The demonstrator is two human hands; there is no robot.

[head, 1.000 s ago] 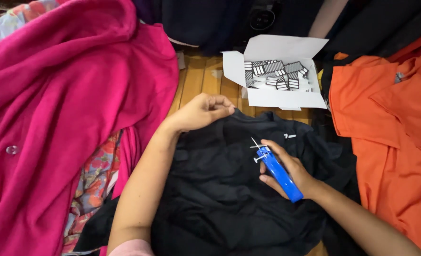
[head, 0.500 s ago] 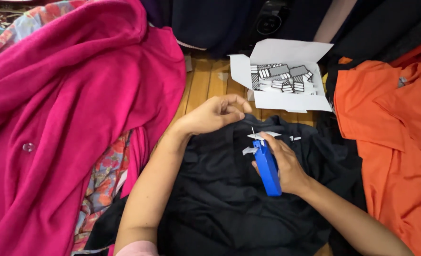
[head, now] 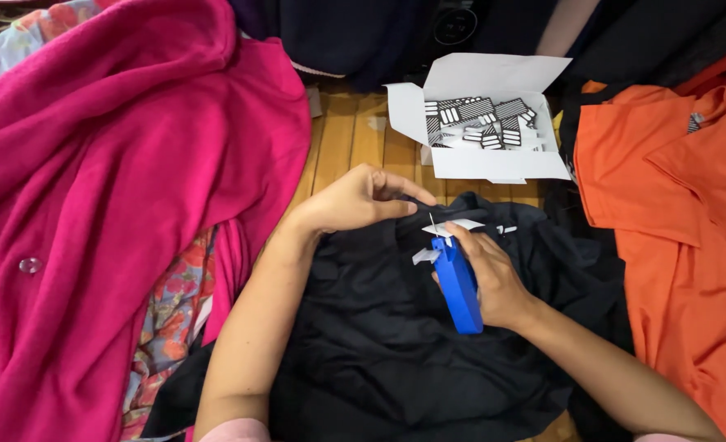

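Right hand (head: 494,278) closed around a blue tagging gun (head: 456,282), long axis near upright in view, needle pointing away toward the white tag box (head: 494,160). Left hand (head: 355,200), loosely open, rests on the black garment (head: 379,344) between pink garment (head: 117,205) and orange garment (head: 674,213); bare wooden floor (head: 351,143) lies beyond.

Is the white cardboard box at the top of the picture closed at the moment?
No, the white box stands open with its lid flap raised, showing striped black-and-white tags inside.
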